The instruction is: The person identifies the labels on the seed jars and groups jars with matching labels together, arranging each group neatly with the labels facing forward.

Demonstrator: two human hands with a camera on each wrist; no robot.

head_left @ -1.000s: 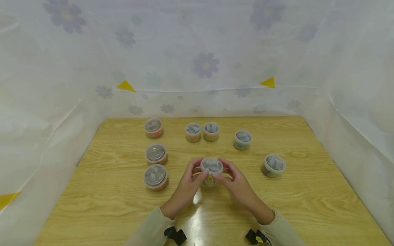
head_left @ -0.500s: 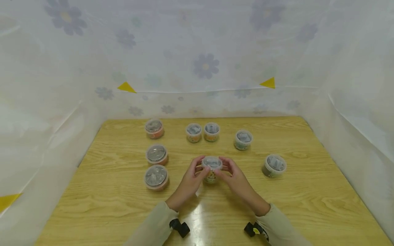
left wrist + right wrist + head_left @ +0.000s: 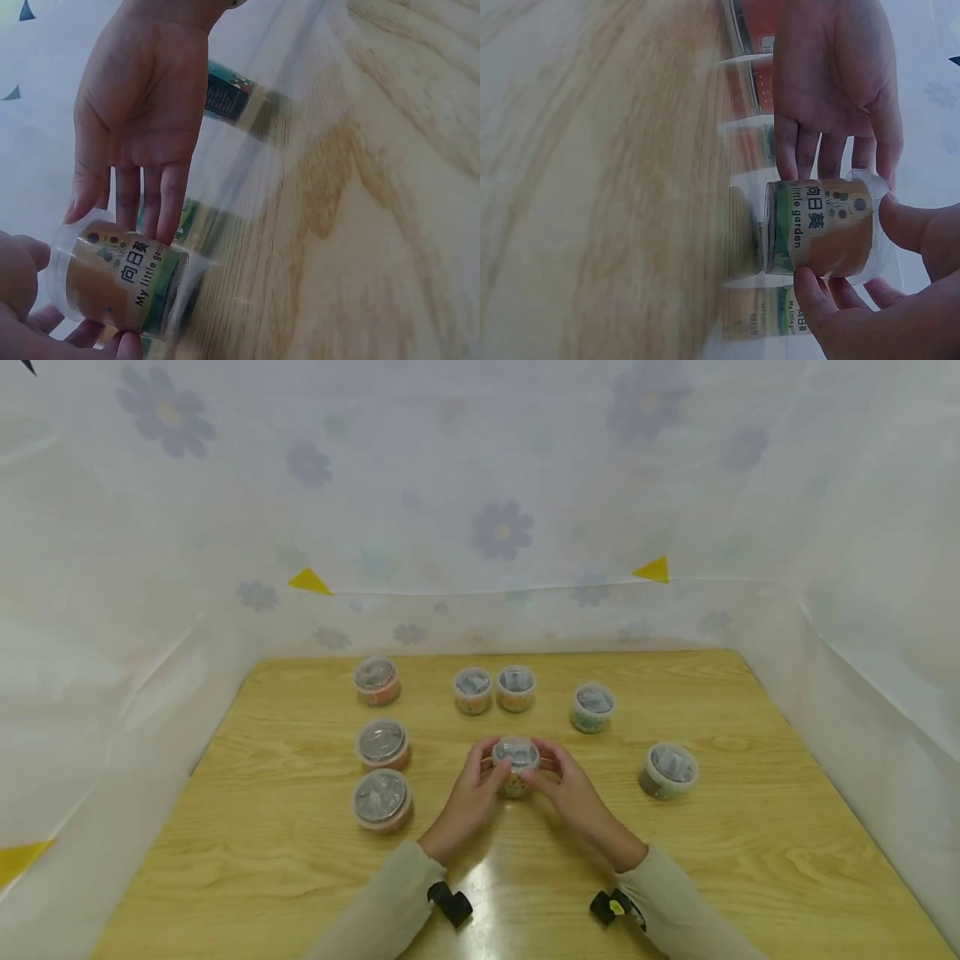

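Both hands hold one small clear plastic cup point(image 3: 515, 783) at the middle of the table, fingers round its sides and thumbs on the near side. It carries a "My little garden" label in orange and green, and a grey packet shows under its clear lid point(image 3: 516, 752). My left hand point(image 3: 471, 793) grips from the left; my right hand point(image 3: 573, 793) grips from the right. In the right wrist view the base of the cup point(image 3: 832, 229) is close over the wood. Part of its far side is hidden by fingers.
To the left stand three wider orange cups point(image 3: 381, 799) in a column. Two small orange-labelled cups point(image 3: 473, 692) are at the back, a green-labelled cup point(image 3: 593, 708) back right, a dark cup point(image 3: 668, 771) farther right. White flowered sheeting point(image 3: 450, 485) encloses the wooden table point(image 3: 285, 877).
Both hands keep their hold on the cup, and its tilt has changed slightly. The forearms have drawn a little closer together. The whole head view has shifted slightly downward.
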